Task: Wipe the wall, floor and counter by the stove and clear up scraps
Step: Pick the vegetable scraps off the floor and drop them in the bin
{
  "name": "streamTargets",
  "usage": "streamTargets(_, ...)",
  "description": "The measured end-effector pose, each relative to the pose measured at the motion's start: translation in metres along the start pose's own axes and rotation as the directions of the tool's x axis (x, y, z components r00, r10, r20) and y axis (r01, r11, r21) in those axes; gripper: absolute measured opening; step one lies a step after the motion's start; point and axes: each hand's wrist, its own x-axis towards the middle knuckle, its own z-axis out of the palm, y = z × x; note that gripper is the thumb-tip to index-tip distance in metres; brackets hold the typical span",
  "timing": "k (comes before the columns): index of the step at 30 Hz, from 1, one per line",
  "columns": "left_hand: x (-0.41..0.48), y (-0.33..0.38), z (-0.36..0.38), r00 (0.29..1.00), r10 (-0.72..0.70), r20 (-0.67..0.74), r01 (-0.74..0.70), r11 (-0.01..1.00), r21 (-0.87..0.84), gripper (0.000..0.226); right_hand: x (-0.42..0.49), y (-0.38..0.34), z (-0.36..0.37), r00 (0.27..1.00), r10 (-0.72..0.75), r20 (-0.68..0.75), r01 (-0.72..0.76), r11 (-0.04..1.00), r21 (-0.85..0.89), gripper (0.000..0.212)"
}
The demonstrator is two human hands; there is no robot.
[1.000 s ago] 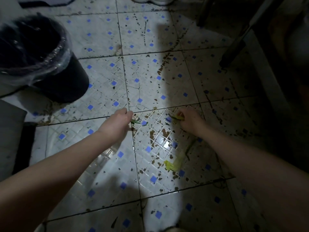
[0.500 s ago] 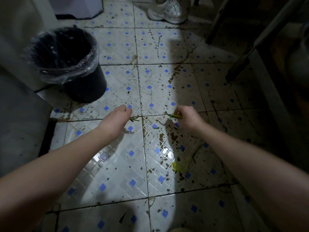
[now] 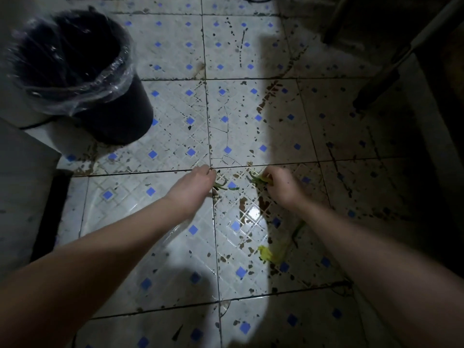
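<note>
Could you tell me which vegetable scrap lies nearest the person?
The yellow leafy scrap, loose beside the right forearm; the green scraps farther out are pinched in the left hand and right hand.

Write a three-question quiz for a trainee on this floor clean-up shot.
1. True or false: the black bin stands at the person's right.
2. The right hand pinches: A) a cloth; B) a green scrap; C) a sponge.
3. Fill in: a yellow scrap lies on the tiled floor beside the ___ forearm.

Key: 1 false, it stands at the far left; 2 B; 3 right.
</note>
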Motion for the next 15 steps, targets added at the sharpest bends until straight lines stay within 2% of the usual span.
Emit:
streamTargets(8,0.017,0.019,0.021,0.997,0.065,0.050,-0.063,0.997,-0.049,0.041,0.004,0.001,0.013,1.000,0.003,-0.009,-0.003,1.000,0.000,0.039)
streamTargets(15,0.033,0.038,0.027,0.995,0.051,0.086,-0.045,0.996,-0.071,0.045,0.006,0.007,0.018,0.993,-0.113,-0.038,0.109,0.990,-0.092,0.047)
